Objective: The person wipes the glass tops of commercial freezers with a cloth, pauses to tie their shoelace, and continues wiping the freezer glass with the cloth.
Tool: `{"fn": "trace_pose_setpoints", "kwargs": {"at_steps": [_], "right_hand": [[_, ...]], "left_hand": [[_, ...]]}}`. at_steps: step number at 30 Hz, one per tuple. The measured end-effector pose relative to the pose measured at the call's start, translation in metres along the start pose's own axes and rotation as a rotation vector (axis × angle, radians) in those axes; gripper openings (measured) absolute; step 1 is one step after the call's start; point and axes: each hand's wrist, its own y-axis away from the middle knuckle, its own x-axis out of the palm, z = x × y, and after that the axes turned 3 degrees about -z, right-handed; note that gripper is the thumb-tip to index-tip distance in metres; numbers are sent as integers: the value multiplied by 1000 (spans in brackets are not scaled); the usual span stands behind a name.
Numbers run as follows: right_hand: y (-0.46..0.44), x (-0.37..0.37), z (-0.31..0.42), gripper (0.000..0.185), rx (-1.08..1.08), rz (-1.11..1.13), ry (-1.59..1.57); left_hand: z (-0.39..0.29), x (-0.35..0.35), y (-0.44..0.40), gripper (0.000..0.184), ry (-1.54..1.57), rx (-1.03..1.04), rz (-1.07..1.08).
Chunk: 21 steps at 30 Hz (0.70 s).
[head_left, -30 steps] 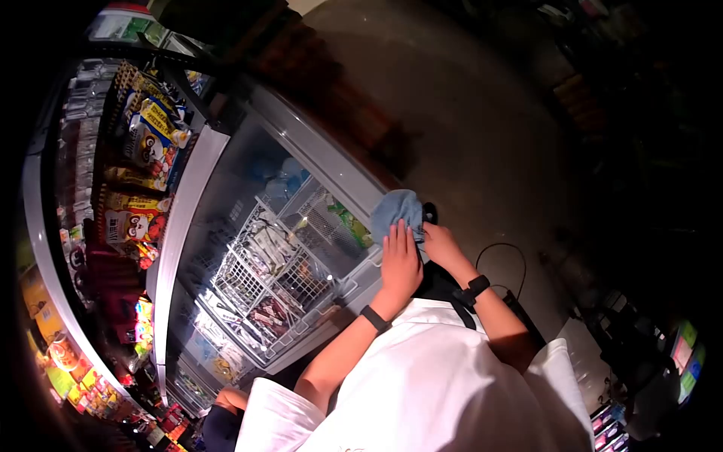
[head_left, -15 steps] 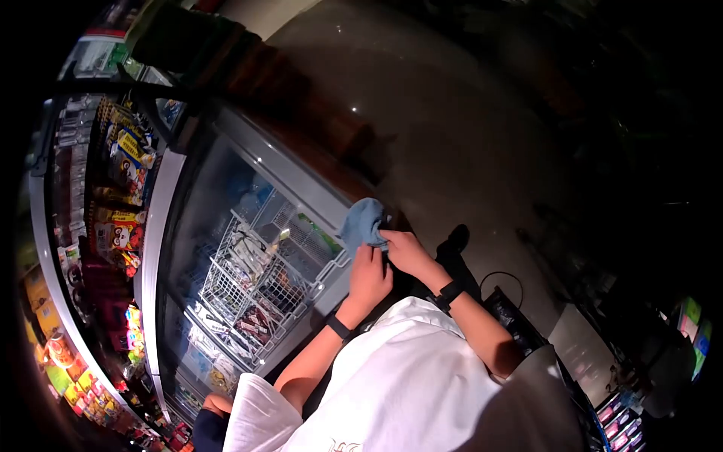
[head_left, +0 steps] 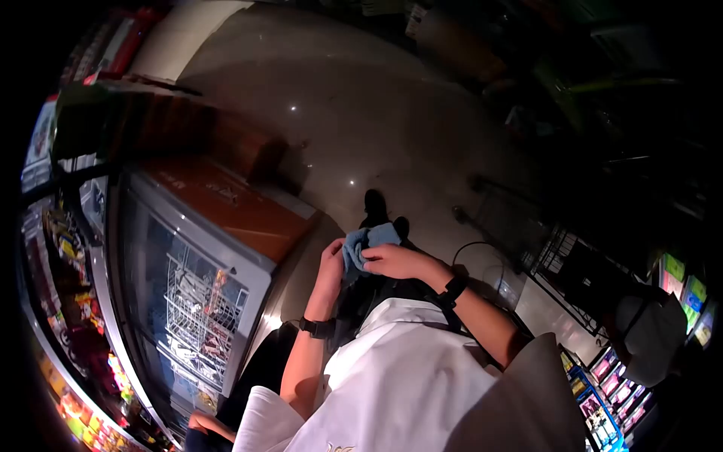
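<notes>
A bunched blue cloth (head_left: 357,242) hangs between my two hands, in front of my body. My left hand (head_left: 330,264) grips its left edge with the fingers closed. From the right, my right hand (head_left: 393,261) pinches the cloth near its middle. Part of the cloth folds over above the right hand. Both wrists wear black bands. Below the cloth are dark legs and black shoes (head_left: 374,202) on the floor.
A glass-topped chest freezer (head_left: 260,282) with white wire baskets (head_left: 199,309) stands at my left, snack shelves (head_left: 83,301) beyond it. Another person's arm (head_left: 213,424) shows at the lower left. A dark wire cart (head_left: 561,264) and lit packages (head_left: 602,414) are to the right.
My body and view have turned right, away from the freezer, which now sits farther left. The cloth has moved from the freezer's edge to above the floor, still in both hands.
</notes>
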Motion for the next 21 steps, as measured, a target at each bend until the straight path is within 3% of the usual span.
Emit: {"fn": "trace_pose_setpoints", "kwargs": {"at_steps": [3, 5, 6, 7, 8, 10, 12, 14, 19, 21], "right_hand": [[13, -33, -30, 31, 28, -95, -119], [35, -72, -56, 31, -4, -469, -81], [59, -98, -59, 33, 200, -699, -31], [77, -122, -118, 42, 109, -958, 427], [107, -148, -113, 50, 507, -1140, 109], [162, -174, -207, 63, 652, -1453, 136], [177, -179, -268, 69, 810, -1536, 195], [175, -189, -293, 77, 1163, -1244, -200], [176, -192, -269, 76, 960, -1168, -245], [179, -202, -263, 78, 1037, -1061, -243]], "left_hand": [[11, 21, -27, 16, -175, 65, 15], [5, 36, -49, 13, -259, 155, 22], [5, 41, -54, 12, -273, 162, 5], [6, 43, -51, 11, -290, 155, -15], [-5, 51, -45, 11, -367, 215, -29], [-9, 57, -43, 11, -379, 206, -56], [1, 52, -44, 10, -411, 171, -67], [11, 53, -47, 10, -390, 166, -90], [11, 76, -35, 9, -322, 112, -168], [14, 84, -37, 11, -298, 105, -159]]}}
